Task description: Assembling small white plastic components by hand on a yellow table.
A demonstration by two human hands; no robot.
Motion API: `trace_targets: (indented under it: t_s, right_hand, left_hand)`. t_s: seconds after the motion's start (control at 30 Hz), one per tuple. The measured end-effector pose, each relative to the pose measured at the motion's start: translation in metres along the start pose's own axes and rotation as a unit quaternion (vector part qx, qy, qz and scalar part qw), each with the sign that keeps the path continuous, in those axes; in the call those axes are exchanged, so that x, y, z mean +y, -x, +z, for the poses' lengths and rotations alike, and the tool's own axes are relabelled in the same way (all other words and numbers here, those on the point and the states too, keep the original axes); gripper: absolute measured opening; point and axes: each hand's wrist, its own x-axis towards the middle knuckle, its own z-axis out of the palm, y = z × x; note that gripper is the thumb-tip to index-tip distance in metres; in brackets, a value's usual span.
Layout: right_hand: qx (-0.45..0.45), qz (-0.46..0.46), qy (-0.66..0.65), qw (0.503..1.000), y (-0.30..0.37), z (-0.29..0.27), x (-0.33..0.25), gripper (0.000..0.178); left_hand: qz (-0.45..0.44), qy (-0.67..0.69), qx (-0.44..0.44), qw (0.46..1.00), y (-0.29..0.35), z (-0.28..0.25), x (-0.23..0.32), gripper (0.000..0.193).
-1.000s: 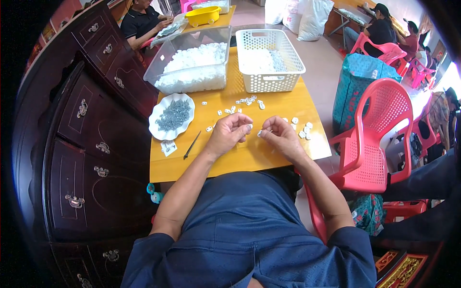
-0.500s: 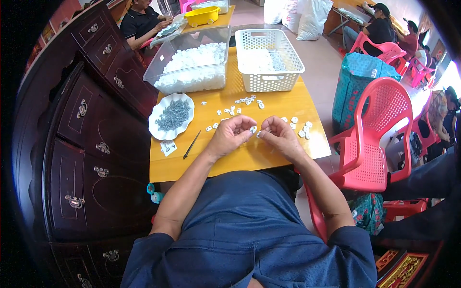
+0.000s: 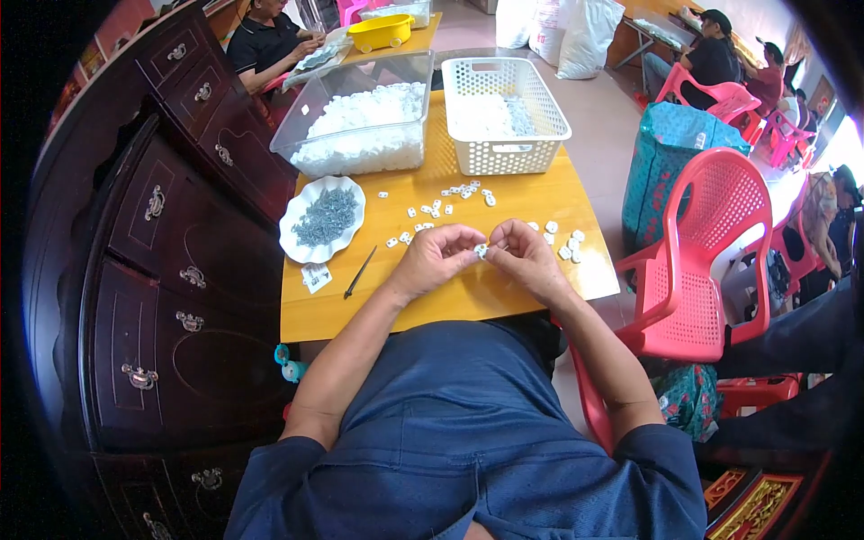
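Above the near part of the yellow table (image 3: 423, 301), my left hand (image 3: 438, 261) pinches a small white plastic piece (image 3: 481, 251) with dark spots or holes. My right hand (image 3: 526, 261) meets it there, its fingertips pressed together at the piece's right side; whatever else they hold is too small to make out. Loose white pieces (image 3: 436, 208) with dark holes lie scattered beyond my left hand. Another small group of white pieces (image 3: 571, 247) rests to the right of my right hand. A thin dark pointed tool (image 3: 360, 272) lies left of my left hand.
A white scalloped dish (image 3: 294, 236) holds small grey parts, with a printed tag (image 3: 316, 277) beside it. Behind stand a clear bin (image 3: 360, 162) of white pieces and a white perforated basket (image 3: 504, 159). A dark cabinet (image 3: 180, 270) borders the left; a red chair (image 3: 688, 306) stands right.
My two hands have come together, closing the small gap between their fingertips. The white piece in my left hand now touches my right fingertips.
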Motion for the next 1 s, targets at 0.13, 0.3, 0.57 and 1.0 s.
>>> trace_targets:
  t_s: [0.13, 0.3, 0.57, 1.0]
  right_hand:
    - [-0.004, -0.006, -0.02, 1.0, 0.0, 0.001, 0.001, 0.014]
    - [0.003, -0.006, -0.02, 1.0, 0.001, 0.002, -0.001, 0.013]
    - [-0.005, 0.001, -0.036, 0.999, 0.002, 0.003, -0.001, 0.014]
    - [0.035, 0.0, -0.051, 0.998, 0.001, 0.011, -0.007, 0.016]
  left_hand:
    - [-0.011, -0.01, 0.001, 1.0, 0.001, 0.003, -0.001, 0.021]
    - [-0.002, 0.007, 0.008, 1.0, 0.0, 0.003, -0.005, 0.02]
    - [-0.004, -0.014, 0.002, 1.0, 0.0, 0.002, -0.003, 0.02]
    - [0.101, -0.253, 0.104, 0.957, 0.005, 0.021, 0.023, 0.042]
